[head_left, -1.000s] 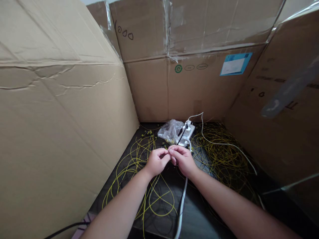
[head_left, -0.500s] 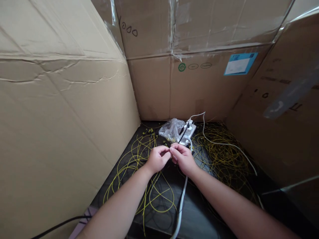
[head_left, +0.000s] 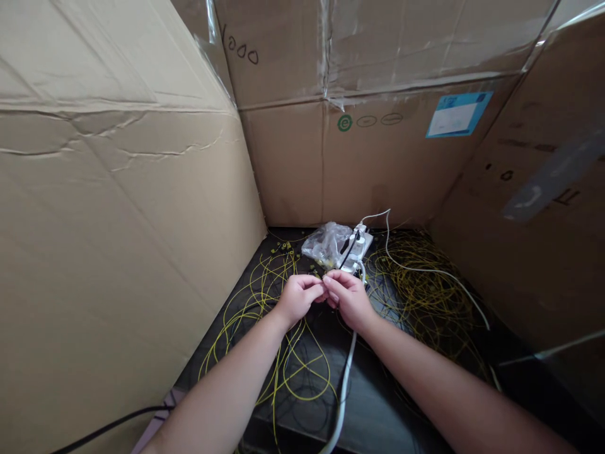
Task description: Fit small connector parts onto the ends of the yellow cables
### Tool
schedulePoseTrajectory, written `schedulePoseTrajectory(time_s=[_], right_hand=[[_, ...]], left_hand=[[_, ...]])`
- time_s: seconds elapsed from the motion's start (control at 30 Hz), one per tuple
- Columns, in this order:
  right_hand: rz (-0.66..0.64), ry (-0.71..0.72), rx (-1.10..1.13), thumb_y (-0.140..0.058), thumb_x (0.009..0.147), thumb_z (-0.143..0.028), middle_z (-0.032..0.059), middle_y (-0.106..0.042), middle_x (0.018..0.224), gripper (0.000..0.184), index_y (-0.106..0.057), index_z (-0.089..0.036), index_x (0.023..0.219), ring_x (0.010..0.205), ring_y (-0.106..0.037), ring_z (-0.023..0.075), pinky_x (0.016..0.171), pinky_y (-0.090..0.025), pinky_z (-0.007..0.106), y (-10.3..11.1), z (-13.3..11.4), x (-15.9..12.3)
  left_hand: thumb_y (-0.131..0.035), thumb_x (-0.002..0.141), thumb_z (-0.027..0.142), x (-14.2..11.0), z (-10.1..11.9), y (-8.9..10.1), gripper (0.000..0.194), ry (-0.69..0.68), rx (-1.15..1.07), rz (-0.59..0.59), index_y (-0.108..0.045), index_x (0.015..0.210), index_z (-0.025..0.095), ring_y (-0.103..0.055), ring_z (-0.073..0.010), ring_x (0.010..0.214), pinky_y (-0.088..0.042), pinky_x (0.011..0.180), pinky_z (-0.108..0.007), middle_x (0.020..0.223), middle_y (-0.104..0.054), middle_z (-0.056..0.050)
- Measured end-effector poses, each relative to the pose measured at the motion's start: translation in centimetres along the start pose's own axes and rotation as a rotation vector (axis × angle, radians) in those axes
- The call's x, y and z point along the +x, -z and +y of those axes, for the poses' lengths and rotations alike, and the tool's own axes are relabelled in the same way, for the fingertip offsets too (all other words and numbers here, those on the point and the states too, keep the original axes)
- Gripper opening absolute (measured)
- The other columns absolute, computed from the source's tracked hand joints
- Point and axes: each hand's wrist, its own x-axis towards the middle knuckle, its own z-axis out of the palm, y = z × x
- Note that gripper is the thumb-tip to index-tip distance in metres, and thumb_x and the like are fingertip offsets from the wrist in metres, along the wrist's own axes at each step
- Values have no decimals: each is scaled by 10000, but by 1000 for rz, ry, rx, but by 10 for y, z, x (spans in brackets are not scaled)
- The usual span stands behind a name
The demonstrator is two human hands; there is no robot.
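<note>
My left hand (head_left: pixel 300 296) and my right hand (head_left: pixel 347 296) meet over the middle of the dark table, thumbs and fingers pinched together, fingertips touching or nearly so. Whatever sits between the fingertips is too small and too hidden to make out. Loose yellow wires (head_left: pixel 265 309) spread over the table beside and under my left hand. Just beyond the fingers lie a crumpled clear plastic bag (head_left: pixel 326 243) and a white power strip (head_left: pixel 362 246) with plugs in it. A thick white cord (head_left: pixel 347 378) passes beneath my right hand toward the table's near edge.
A large tangle of yellow wires (head_left: pixel 430 284) covers the right side of the table, crossed by a thin white cable (head_left: pixel 425 270). Small yellow-and-black parts (head_left: pixel 283 247) lie at the back left. Cardboard panels stand at the left (head_left: pixel 118 252), back (head_left: pixel 293 170) and right (head_left: pixel 534 252).
Both hands stay together in nearly the same place. The left thumb and fingers have closed up a little, narrowing the gap between them. The view has shifted slightly.
</note>
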Motion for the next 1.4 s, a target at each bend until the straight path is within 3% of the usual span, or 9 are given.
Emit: schedulePoseTrajectory(time_s=[0.17, 0.53, 1.2, 1.4], right_hand=[[29, 0, -31, -632, 742, -355, -68, -404, 445, 201, -591, -160, 770, 381, -347, 46, 365, -306, 173, 1, 0, 1], [45, 14, -40, -635, 737, -364, -67, -391, 437, 217, -595, -151, 744, 379, -351, 49, 369, -297, 181, 2, 2, 1], [74, 7, -34, -644, 715, -365, -75, -378, 426, 228, -575, -147, 721, 364, -331, 38, 362, -289, 176, 2, 2, 1], [98, 20, -61, -643, 702, -384, -70, -380, 436, 251, -597, -140, 745, 372, -338, 39, 365, -296, 177, 3, 2, 2]], left_hand=[[-583, 673, 175, 0, 2, 1, 125, 88, -52, 13, -645, 588, 107, -521, -122, 527, -407, 548, -254, 549, -604, -34], [-595, 642, 180, 0, 5, 1, 119, 136, -64, 10, -644, 561, 109, -515, -120, 497, -398, 533, -255, 528, -602, -37], [-588, 640, 180, 2, 3, 4, 114, 133, -40, -8, -639, 559, 117, -504, -108, 483, -386, 511, -239, 518, -593, -25], [-594, 700, 262, 1, 3, 4, 180, 72, 5, -30, -622, 596, 118, -515, -110, 516, -408, 540, -247, 557, -591, -25]])
